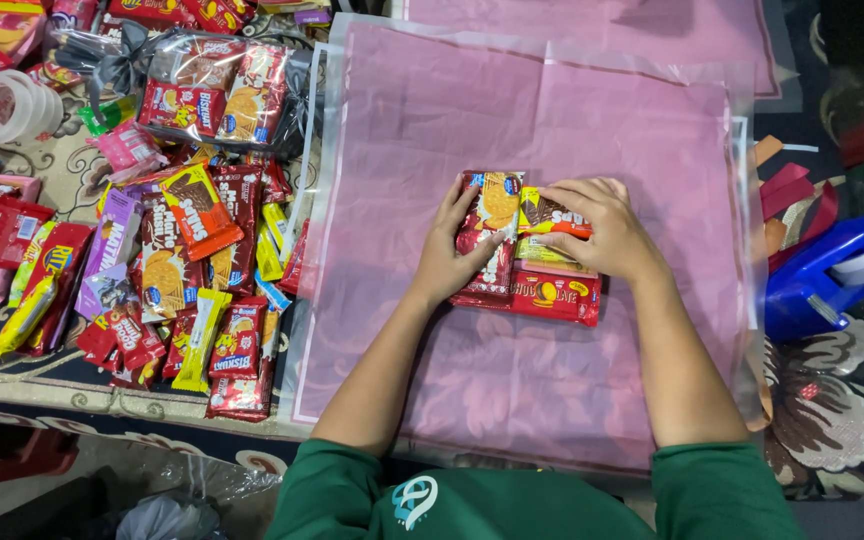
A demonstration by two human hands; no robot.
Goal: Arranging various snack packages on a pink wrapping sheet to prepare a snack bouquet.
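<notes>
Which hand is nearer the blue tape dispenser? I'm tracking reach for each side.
Right. The right hand rests on the stacked snack packets, on the side toward the blue tape dispenser; the left hand holds the stack's far side.

Heap of snack packets (167,270) lay left of the pink sheet; clear tape rolls (7,105) sat top left, blue tape dispenser (832,275) at right, floral carpet (832,410) underneath.
</notes>
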